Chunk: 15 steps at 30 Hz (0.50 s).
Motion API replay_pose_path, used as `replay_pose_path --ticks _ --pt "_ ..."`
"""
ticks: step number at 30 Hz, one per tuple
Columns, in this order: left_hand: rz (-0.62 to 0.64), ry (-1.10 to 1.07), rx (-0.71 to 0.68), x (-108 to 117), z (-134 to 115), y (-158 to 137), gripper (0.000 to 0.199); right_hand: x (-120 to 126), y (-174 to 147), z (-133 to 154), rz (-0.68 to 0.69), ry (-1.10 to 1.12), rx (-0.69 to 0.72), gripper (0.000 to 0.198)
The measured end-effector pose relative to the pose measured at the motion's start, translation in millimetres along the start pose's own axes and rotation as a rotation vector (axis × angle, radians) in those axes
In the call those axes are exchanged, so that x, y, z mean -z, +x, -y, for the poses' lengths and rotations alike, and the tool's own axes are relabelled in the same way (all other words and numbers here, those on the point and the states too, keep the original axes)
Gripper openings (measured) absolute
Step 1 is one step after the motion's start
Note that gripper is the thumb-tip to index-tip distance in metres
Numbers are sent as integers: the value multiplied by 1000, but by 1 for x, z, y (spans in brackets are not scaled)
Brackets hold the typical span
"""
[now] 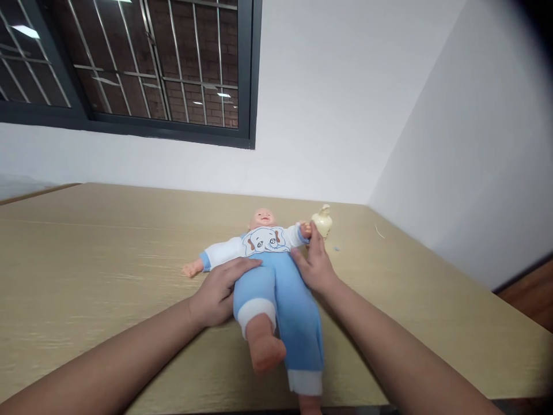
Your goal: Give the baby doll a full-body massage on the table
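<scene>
Forearms (129, 357) are stretched over the near edge of the worktop (389, 276). Doll (298, 311) is laid face-up, feet towards that edge (already clothed, not yet released): left hand's (218, 294) fingers are draped unclenched over its hip, right hand's (318, 264) spread alongside.

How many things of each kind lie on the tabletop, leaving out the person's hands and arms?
Doll: 1
Cream bottle-like thing: 1
Thin pale string: 1
Small bluish scrap, too small to identify: 1
Total: 4
</scene>
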<state>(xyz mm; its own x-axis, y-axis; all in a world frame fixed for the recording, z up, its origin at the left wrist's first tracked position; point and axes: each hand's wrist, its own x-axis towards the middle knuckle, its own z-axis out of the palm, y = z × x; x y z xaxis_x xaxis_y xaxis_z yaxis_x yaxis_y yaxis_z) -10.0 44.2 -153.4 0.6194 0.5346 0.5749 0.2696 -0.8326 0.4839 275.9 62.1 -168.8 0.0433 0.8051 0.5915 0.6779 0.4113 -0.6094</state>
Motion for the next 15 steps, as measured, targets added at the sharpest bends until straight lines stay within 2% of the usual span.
replay_pose_path --ticks 4,8,10,12,15 --pt "88 58 -47 5 -2 1 64 -5 9 -18 -224 266 -304 68" --pt "132 109 -99 5 -3 3 76 -9 18 -38 -292 691 -676 48" --pt "139 114 -101 4 -3 3 78 -8 21 -44 -304 799 -781 38" --pt "132 103 -86 4 -3 2 77 -7 21 -45 -319 825 -786 32" --pt "84 37 -55 5 -1 2 69 -3 16 -33 -308 813 -602 39"
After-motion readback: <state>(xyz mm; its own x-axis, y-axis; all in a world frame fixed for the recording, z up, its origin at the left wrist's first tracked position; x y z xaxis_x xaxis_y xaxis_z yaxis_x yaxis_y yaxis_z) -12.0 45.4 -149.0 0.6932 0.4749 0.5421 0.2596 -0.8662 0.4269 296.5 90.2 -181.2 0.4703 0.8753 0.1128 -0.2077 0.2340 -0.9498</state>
